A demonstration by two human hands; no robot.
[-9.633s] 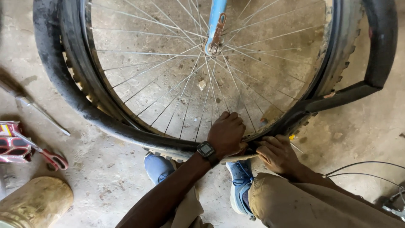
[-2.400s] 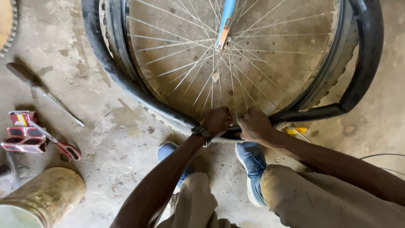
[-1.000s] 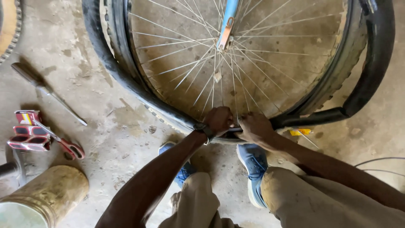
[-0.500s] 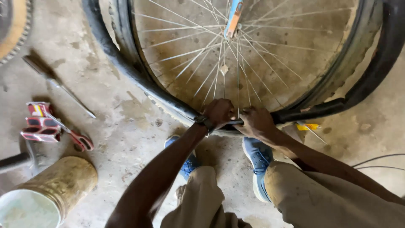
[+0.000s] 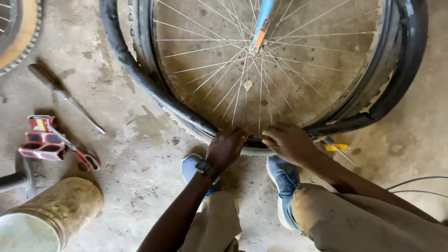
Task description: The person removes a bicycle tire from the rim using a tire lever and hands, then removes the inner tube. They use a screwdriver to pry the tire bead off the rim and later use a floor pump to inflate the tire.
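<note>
A spoked bicycle wheel stands on the concrete floor in front of me, held by a blue fork. A black inner tube bulges loose from the tyre on both sides. My left hand, with a dark wristwatch, grips the lowest part of the rim and tyre. My right hand presses on the same spot just to the right, fingers curled over the tyre edge.
A screwdriver lies on the floor at the left. Below it sit red pedals and a dirty cylindrical can. A yellow-handled tool lies by my right shoe. Thin cables run at the right.
The view has shifted slightly, so the wheel and floor items sit lower and further right. Both hands stay clamped on the bottom of the tyre, closer together than several seconds ago.
</note>
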